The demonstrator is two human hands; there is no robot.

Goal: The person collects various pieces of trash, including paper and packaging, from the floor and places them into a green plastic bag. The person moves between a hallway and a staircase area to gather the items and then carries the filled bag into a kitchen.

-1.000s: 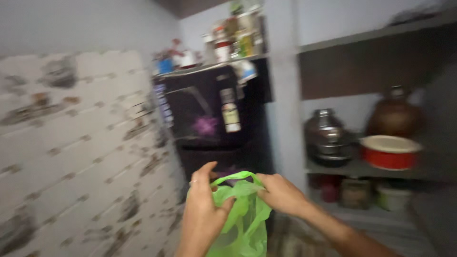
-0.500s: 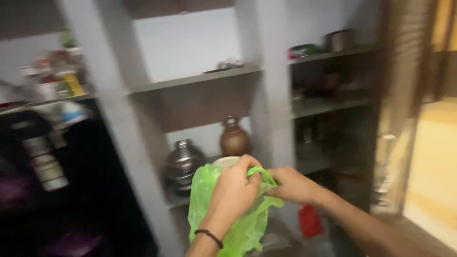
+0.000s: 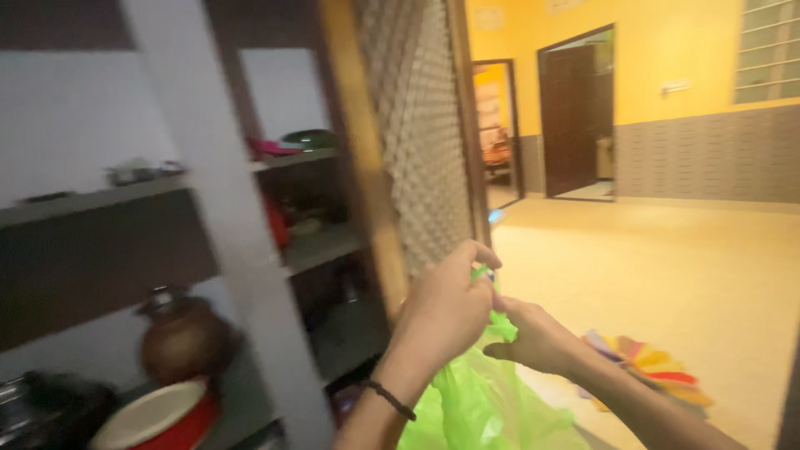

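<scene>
- Green plastic bag (image 3: 479, 404): thin, crinkled, hanging low in the middle of the view; its top is gathered into a narrow twist that rises between the two hands.
- Left hand (image 3: 446, 308): above the bag, fingers curled and pressed together on the upper end of the twist — a small green tip shows at the fingertips. A dark band (image 3: 390, 398) sits on this wrist.
- Right hand (image 3: 537, 337): just right of the bag's neck and slightly lower than the left hand, fingers closed on the twisted plastic beneath it. The two hands are almost touching.
- Left of the bag: grey shelves (image 3: 100, 200) with a brown round pot (image 3: 179, 337) and a red vessel with a pale lid (image 3: 162, 417); smaller items on the upper shelf are too blurred to tell.
- Directly behind the bag: a wooden-framed mesh door (image 3: 417, 142), standing upright.
- Right of the bag: a pale floor (image 3: 667, 267) with a multicoloured fan-shaped object (image 3: 654, 371) lying on it — well beyond, yellow walls and a dark doorway (image 3: 575, 117).
</scene>
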